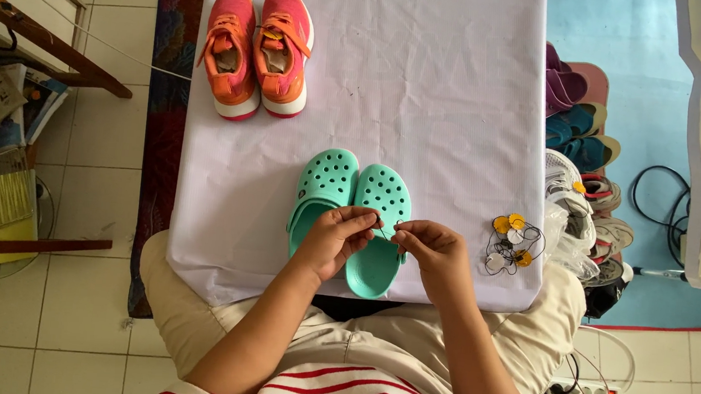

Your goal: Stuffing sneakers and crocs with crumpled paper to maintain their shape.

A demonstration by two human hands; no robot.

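A pair of mint green perforated clogs (355, 193) lies side by side at the near edge of a white cloth-covered table (431, 76). My left hand (338, 239) and my right hand (431, 246) meet over the right clog's heel end, fingertips pinched together on a thin dark string (385, 229) between them. A small heap of round yellow and white tags on black strings (511, 242) rests to the right of my right hand. Whether the string passes through the clog cannot be told.
An orange and pink pair of sneakers (258, 49) stands at the table's far left. Right of the table, several sandals and shoes (581, 159) are stacked, with cables (667, 202) on a blue floor. A wooden shelf with papers (12, 62) stands at the left.
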